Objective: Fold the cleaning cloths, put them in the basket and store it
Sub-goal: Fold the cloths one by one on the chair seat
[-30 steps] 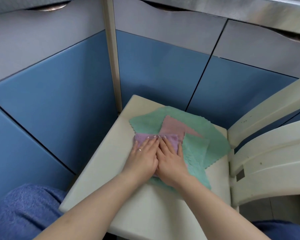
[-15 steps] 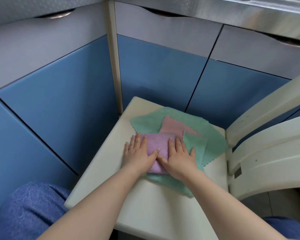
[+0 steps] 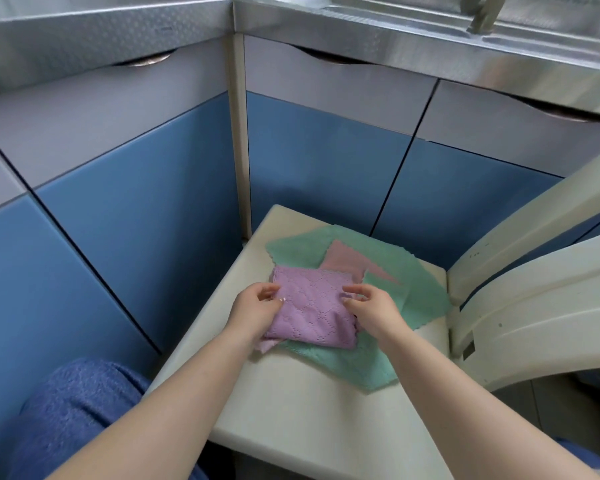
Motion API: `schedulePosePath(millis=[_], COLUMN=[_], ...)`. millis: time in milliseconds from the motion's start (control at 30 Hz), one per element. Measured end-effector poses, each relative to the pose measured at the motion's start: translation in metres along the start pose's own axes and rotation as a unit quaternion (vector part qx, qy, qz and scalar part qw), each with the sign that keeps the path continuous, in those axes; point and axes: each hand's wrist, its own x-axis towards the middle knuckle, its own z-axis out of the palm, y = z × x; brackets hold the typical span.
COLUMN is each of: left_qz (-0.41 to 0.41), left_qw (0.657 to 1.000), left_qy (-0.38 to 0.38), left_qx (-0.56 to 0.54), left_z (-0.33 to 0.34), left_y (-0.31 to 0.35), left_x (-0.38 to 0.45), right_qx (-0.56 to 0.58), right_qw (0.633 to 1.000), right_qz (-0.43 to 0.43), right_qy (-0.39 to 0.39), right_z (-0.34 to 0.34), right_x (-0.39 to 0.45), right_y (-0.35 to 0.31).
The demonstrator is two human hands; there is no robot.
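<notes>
Head view: folded purple cloth lies between both hands, left fingers and right fingers curled on its edges.

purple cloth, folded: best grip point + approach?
Pinch the purple cloth at its left and right edges, where the left hand and right hand sit now. It lies flat, folded square on the green cloths, so side pinches should keep the layers together.
</notes>
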Motion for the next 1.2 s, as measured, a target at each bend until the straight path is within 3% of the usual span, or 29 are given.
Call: schedulePosePath(millis=[167, 300, 400, 700, 1200], left_qz=[0.006, -0.029, -0.015, 0.101, 0.287], left_qw=[0.997, 0.986, 0.987, 0.982, 0.935], left_qy=[0.026, -0.003, -0.014, -0.002, 0.141], left_qx=[-0.067, -0.161, -0.160, -0.160, -0.155], left_z=[-0.006, -0.009, -0.014, -0.056, -0.192], left_y=[0.002, 0.007, 0.016, 0.079, 0.162], left_x=[-0.003, -0.003, -0.006, -0.028, -0.115], right_qx=[0.085, 0.157, 0.171, 0.125, 0.099], right_qw=[0.996, 0.987, 0.985, 0.982, 0.933], right_qz=[0.005, 0.021, 0.008, -0.140, -0.331], right_qy=[0.019, -0.010, -0.026, -0.017, -0.100], right_z=[-0.001, -0.005, -0.010, -0.023, 0.009], right_x=[-0.004, -0.013, -0.021, -0.042, -0.108], right_y=[-0.001, -0.008, -0.018, -0.092, -0.250])
